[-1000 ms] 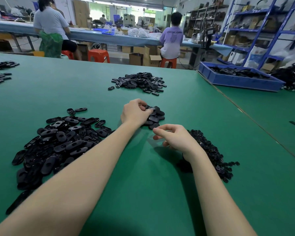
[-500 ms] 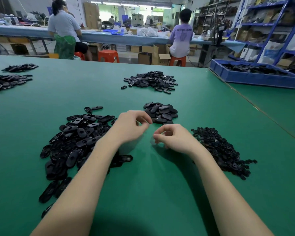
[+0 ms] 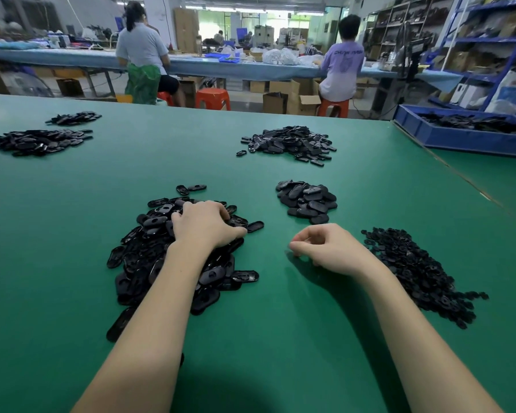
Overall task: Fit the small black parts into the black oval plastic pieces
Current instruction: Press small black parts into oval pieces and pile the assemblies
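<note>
At the bottom of the frame two bare forearms run up over the green table, both cut off by the lower edge. Left of centre, the left hand lies palm down on the big pile of ovals, fingers curled into it; the fingertips are buried among the pieces, so I cannot tell whether it grips one. The forearm hides the middle of that pile. Right of centre, the right hand rests on the table with fingers curled inward, thumb and forefinger close together; anything pinched there is too small to make out. Just right of it lies the heap of small parts. Above the hands sits a small stack of ovals. Farther up are a centre pile, two piles at upper left, and a blue bin cut off at the right edge.
</note>
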A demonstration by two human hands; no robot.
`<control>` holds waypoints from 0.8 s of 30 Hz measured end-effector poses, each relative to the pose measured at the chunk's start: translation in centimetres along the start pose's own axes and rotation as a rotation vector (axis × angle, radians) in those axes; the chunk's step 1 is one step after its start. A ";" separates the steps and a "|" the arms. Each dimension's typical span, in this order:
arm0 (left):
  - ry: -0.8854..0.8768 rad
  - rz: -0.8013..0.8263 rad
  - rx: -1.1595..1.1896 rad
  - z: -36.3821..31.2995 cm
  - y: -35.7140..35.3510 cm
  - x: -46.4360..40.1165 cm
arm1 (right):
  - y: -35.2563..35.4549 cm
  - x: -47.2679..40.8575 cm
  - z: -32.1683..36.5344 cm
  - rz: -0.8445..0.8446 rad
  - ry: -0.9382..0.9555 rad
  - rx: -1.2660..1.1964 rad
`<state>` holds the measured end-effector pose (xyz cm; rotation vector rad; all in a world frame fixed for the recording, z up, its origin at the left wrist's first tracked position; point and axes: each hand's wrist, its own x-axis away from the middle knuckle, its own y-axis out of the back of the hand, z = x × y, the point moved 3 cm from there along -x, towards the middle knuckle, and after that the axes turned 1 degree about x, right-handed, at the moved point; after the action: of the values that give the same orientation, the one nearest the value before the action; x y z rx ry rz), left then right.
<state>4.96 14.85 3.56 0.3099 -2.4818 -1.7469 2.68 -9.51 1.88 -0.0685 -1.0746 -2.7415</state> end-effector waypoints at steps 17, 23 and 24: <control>0.073 -0.125 0.050 -0.4 -0.7 -0.2 | 0.1 -0.1 -0.1 0.015 0.003 -0.015; 0.048 -0.184 0.092 -0.8 -0.3 0.1 | 0.2 0.1 0.1 0.027 0.008 0.001; 0.049 -0.179 0.105 -0.8 -0.3 0.1 | 0.2 0.1 0.1 0.028 0.006 0.000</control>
<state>5.00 13.99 3.54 0.5937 -2.5873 -1.6487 2.61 -9.60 2.15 -0.0746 -1.0643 -2.7150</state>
